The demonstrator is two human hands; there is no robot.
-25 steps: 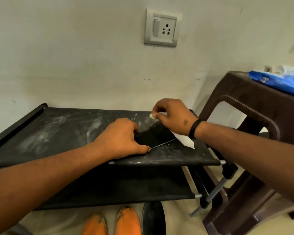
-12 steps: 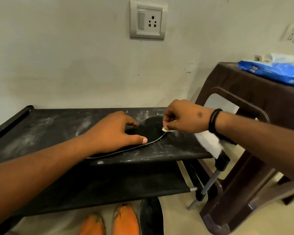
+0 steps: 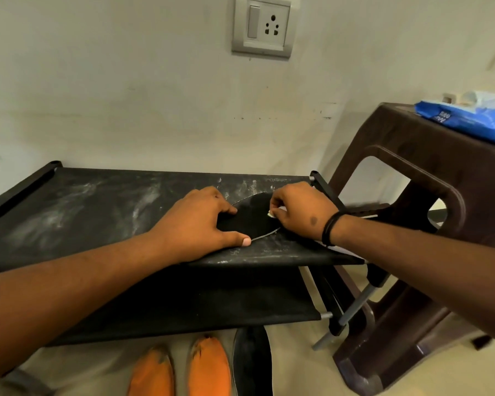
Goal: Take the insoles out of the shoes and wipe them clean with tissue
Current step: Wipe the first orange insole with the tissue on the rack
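Wiping goes best if the black insole (image 3: 252, 217) stays pinned flat on the top shelf of the shoe rack (image 3: 97, 207), so strokes should run away from the anchoring hand and toward the free end, with light, even pressure so the tissue does not shred on the dusty fabric. The insole lies toward the right end of that shelf, and only its rounded end shows between the two hands.

The left hand (image 3: 197, 224) lies palm down on the insole's left part, fingers spread and fairly straight, thumb pressed at the front edge; it pins rather than clasps, so its grip is loose. The right hand (image 3: 297, 212) sits just right of it on the same shelf, wrist raised, fingertips curled into a pinch on a small wad of tissue (image 3: 272, 214) pressed against the insole. A white strip showing under the wrist may be more of the tissue; I cannot tell.

Below the rack, on the floor, lie two orange insoles (image 3: 180, 367) and a dark one (image 3: 252, 358) beside them.
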